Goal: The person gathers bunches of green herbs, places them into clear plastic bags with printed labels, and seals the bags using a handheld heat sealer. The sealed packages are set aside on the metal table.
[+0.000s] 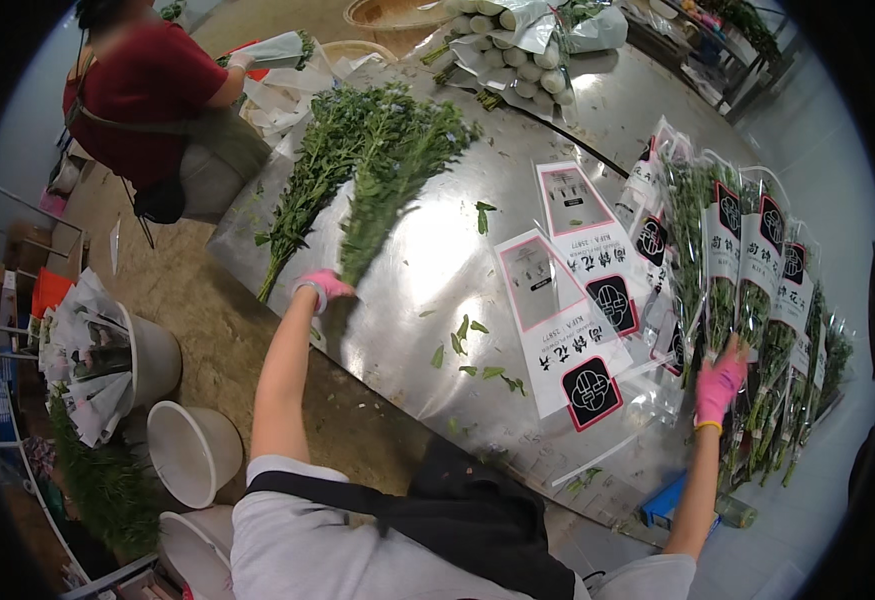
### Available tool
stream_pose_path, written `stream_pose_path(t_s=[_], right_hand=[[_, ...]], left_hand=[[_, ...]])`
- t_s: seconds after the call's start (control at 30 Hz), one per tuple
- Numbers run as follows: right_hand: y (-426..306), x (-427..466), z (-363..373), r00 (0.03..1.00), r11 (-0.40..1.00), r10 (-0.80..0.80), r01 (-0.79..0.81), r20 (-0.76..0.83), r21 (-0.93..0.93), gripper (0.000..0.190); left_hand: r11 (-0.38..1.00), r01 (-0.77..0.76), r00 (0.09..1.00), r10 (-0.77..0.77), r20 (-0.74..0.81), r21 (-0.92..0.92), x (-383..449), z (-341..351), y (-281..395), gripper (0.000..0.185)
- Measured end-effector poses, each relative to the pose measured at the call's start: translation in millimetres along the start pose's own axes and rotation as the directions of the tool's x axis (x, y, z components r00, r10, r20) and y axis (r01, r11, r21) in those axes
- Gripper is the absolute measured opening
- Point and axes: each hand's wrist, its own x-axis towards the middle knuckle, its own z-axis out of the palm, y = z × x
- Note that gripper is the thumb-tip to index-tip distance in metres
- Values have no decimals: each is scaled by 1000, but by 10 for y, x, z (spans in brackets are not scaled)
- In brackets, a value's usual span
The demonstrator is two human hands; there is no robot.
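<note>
My left hand (326, 288), in a pink glove, grips the stem end of a leafy bunch with small blue flowers (392, 176). The bunch lies over the metal table and is blurred in part. Beside it, a second leafy bunch (306, 180) rests with its stems toward the near left edge. Far to the right, my right hand (721, 386), also in a pink glove with bare fingertips, touches a wrapped flower bunch (722, 300) in a row of several. Whether its fingers close around that bunch cannot be seen.
Printed plastic flower sleeves (557, 330) and loose leaves (460, 337) lie on the metal table (385, 352). White-wrapped bundles (520, 56) are stacked at the back. A person in a red shirt (144, 82) holds a wrapped bunch at the far left. Buckets (193, 454) stand on the floor.
</note>
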Motion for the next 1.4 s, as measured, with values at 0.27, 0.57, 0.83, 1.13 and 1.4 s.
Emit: stream_pose_path(t_s=[0.27,0.57,0.83,1.13,1.4], right_hand=[[-2646,-606,-467,729,352,-649,544,-220,761,83],[-2968,25,-1812,897,-342,-393,60,-201,938,47],[-2296,143,-2802,868,-302,-405,170,-287,938,87],[-864,-889,-1405,739,-234,-649,-417,178,878,105],[367,-1791,-356,906,-445,-368,-367,207,817,53]], left_hand=[[525,-424,671,730,134,-739,-2090,102,1798,47],[332,-939,225,385,-895,-93,-2398,-370,2185,79],[75,-979,201,549,-811,-191,-2780,-211,2920,92],[-544,-284,391,686,-613,-790,-3341,567,3974,37],[-217,-314,303,900,-315,-924,-3102,1425,4600,51]])
